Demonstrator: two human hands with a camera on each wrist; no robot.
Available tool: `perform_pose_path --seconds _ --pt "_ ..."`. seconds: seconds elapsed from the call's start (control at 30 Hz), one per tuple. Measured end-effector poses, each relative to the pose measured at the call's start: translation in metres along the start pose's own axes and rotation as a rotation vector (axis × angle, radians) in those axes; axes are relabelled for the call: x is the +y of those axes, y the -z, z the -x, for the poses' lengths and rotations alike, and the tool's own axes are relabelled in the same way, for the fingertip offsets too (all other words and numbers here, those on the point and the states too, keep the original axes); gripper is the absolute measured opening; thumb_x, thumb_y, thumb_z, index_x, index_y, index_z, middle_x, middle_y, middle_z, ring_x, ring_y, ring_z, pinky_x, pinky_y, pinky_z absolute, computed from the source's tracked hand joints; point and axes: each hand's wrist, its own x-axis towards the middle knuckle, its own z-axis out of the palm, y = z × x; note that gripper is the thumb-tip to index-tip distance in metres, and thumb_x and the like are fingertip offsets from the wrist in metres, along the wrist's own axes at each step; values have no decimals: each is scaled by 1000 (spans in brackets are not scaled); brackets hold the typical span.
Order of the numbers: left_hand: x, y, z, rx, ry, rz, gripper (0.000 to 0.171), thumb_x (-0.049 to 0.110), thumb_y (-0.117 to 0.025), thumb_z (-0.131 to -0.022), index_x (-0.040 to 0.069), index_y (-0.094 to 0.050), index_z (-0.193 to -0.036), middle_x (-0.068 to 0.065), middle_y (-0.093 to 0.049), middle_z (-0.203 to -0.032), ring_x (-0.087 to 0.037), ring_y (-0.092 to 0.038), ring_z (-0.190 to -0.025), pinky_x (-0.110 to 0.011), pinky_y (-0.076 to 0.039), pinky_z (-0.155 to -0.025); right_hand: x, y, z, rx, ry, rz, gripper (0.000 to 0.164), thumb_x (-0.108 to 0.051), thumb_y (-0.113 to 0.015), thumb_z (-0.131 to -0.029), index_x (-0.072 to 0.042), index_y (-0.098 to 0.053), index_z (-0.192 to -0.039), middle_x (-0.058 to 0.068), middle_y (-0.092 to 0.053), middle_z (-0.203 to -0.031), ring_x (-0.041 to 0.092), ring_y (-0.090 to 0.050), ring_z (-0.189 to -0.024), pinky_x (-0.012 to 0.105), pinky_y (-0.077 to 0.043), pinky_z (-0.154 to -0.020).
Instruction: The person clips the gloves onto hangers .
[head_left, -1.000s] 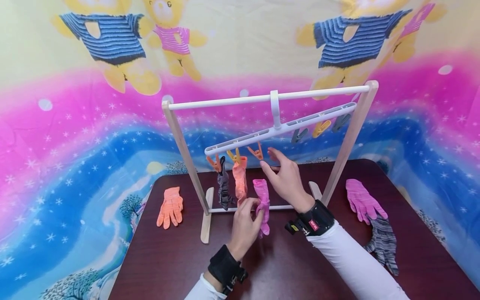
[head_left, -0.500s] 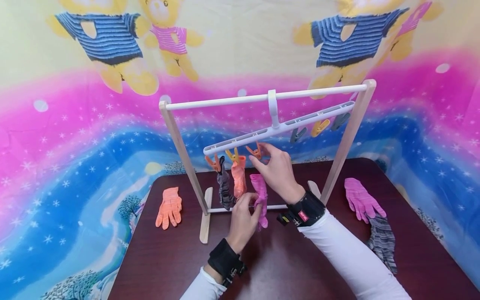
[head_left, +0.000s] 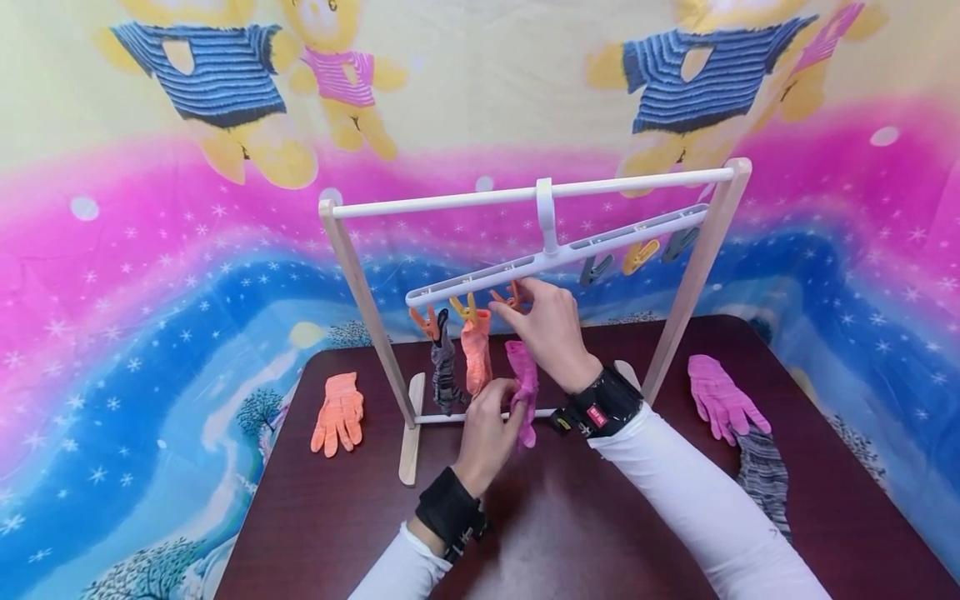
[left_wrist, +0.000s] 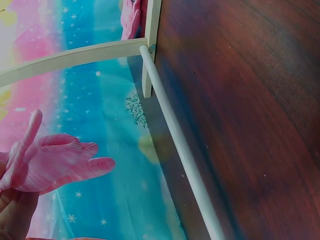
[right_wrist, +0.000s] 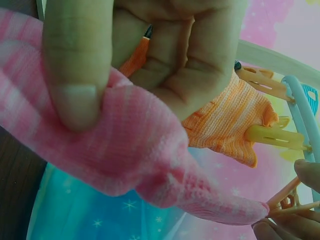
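In the head view my left hand [head_left: 487, 429] pinches a pink knit glove [head_left: 522, 375] between thumb and fingers, its cuff upward. The left wrist view shows the fingers of the pink glove [left_wrist: 60, 162] sticking out past my fingertips. Up and to the right, my right hand [head_left: 551, 329] pinches an orange clothespin [head_left: 510, 297] under the white hanger [head_left: 487, 279]. In the right wrist view the glove's cuff end [right_wrist: 240, 210] overlaps the tips of that clothespin [right_wrist: 290, 202]. A grey-black glove [head_left: 444, 367] and an orange glove [head_left: 476, 350] hang clipped to the left.
The hanger tilts down leftward from a wooden rack's white rail [head_left: 450, 200]. Grey and yellow clothespins [head_left: 640, 257] hang on its right half. On the dark table [head_left: 570, 525] lie an orange glove [head_left: 339, 414] at left, and pink [head_left: 723, 398] and grey-black [head_left: 763, 479] gloves at right.
My right hand has moved left to the orange clothespin and now pinches it. My left hand has lifted the pink glove a little, bringing its cuff nearer the clothespin.
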Motion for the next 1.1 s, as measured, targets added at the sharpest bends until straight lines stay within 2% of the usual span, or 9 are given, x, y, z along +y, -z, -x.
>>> perform_pose_path --seconds 0.17,0.27,0.47,0.57,0.8,0.97,1.1 --pt "1 1 -5 18 -33 -26 11 11 -72 -93 10 -66 -103 -3 -70 -93 -14 -69 -85 -28 -58 -77 -1 0 -3 -4 27 6 34 -34 -79 -88 -11 -59 -74 4 -57 -56 16 -44 -50 29 -26 -52" --pt "0 3 -7 26 -35 -24 13 10 -73 -92 10 -67 -103 -3 -70 -94 -14 -69 -85 -28 -58 -77 -2 3 -6 -27 29 -2 34 -34 -77 -90 -10 -61 -73 5 -61 -56 15 -45 -50 29 -26 -53" --pt "-1 6 -8 29 -33 -16 15 6 -73 -90 7 -67 -104 -6 -70 -97 -16 -69 -87 -29 -58 -77 -2 8 -10 -78 15 -23 32 -33 -74 -92 -10 -65 -73 7 -75 -70 18 -57 -55 29 -30 -53" --pt "-1 8 -8 29 -39 -20 16 5 -73 -90 7 -67 -105 -6 -70 -98 -16 -68 -86 -28 -58 -77 -2 8 -11 -85 13 -33 30 -32 -73 -93 -10 -67 -75 6 -73 -66 18 -58 -56 28 -30 -53" --pt "0 11 -12 56 -75 -37 19 2 -74 -88 6 -67 -105 -7 -71 -98 -17 -70 -88 -29 -59 -78 -2 8 -13 -81 24 -70 25 -26 -69 -95 -12 -71 -75 1 -63 -54 15 -50 -50 27 -28 -52" --pt "1 14 -16 47 -68 -32 19 4 -74 -89 6 -66 -106 -8 -70 -98 -17 -69 -89 -30 -59 -79 -3 9 -14 -91 20 -86 31 -25 -65 -98 -14 -68 -69 0 -62 -54 14 -52 -50 27 -29 -51" --pt "2 15 -18 44 -84 -44 19 4 -74 -89 6 -66 -107 -8 -70 -98 -17 -69 -87 -30 -59 -79 -3 10 -15 -89 18 -92 37 -23 -63 -99 -13 -66 -64 1 -60 -52 15 -46 -48 27 -27 -50"
